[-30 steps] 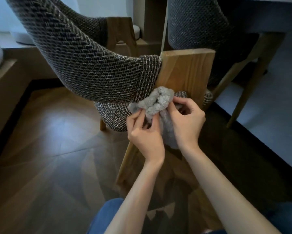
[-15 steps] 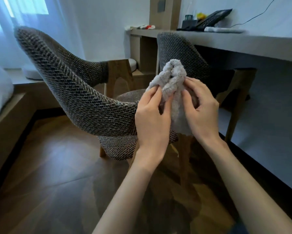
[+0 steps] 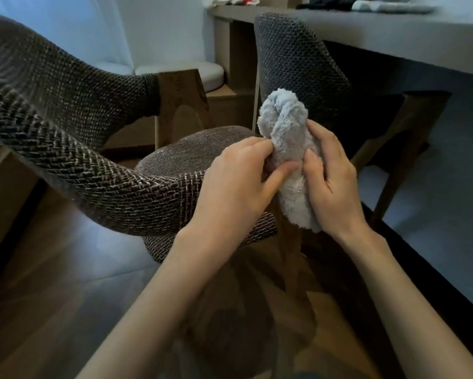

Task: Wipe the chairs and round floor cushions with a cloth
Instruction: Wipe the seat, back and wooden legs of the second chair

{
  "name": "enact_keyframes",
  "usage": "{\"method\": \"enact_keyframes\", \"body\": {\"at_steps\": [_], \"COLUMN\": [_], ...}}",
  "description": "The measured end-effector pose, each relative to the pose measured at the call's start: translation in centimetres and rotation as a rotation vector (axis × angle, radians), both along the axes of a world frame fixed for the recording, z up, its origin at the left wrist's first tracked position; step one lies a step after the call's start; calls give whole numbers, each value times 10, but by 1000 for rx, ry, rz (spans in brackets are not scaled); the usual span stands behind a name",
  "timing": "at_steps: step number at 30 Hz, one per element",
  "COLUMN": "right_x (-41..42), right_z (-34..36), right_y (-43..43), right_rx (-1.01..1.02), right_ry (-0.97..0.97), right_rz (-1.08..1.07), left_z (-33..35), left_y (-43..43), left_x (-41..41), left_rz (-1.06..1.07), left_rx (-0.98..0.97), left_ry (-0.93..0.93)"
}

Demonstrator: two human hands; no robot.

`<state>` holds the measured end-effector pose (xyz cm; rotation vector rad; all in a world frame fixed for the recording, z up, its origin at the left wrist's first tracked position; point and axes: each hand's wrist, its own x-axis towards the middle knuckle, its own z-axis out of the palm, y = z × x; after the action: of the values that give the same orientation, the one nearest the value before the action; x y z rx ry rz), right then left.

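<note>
Gripping the bunched cloth between them: left hand, right hand.

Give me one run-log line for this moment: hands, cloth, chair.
left hand: pinches cloth | right hand: grips cloth | cloth: bunched, held up between both hands | near chair: no wiping contact apparent

The near chair is cut off by the left edge. Objects on the far tabletop are blurred and cropped at the top. The cloth is partly covered by fingers.
</note>
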<state>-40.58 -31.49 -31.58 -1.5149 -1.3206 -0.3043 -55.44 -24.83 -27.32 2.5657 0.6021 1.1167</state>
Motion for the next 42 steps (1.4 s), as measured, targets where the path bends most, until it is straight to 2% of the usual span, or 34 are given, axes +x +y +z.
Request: {"method": "enact_keyframes", "body": {"at_steps": [3, 6, 14, 20, 25, 29, 32, 36, 40, 42], "right_x": [-8, -16, -36, -56, -68, -75, -95, -132, -149, -138], "right_z": [5, 18, 64, 110, 124, 130, 132, 134, 152, 170], "right_y": [-3, -10, -26, -15, 6, 19, 31, 46, 66, 74], "right_rx": [-80, -245, -613, -897, -987, -1034, -1055, -1060, -1115, -1142], "right_ry": [27, -33, -103, 11, 64, 112, 165, 336, 462, 422], "right_rz": [70, 73, 64, 192, 271, 352, 459, 522, 522, 464], "left_z": [4, 13, 57, 92, 112, 119, 123, 135, 150, 159], "left_y": [0, -5, -5, -4, 10, 13, 12, 14, 34, 42], "left_x": [-12, -24, -46, -60, -72, -86, -111, -150, -165, -159], "left_rz": [-10, 44, 147, 212, 215, 266, 402, 571, 578, 515], "left_rx": [-101, -169, -302, -405, -418, -498, -613, -700, -755, -839], "left_ry": [37, 101, 389, 526, 651, 671, 661, 614, 531, 452]}}
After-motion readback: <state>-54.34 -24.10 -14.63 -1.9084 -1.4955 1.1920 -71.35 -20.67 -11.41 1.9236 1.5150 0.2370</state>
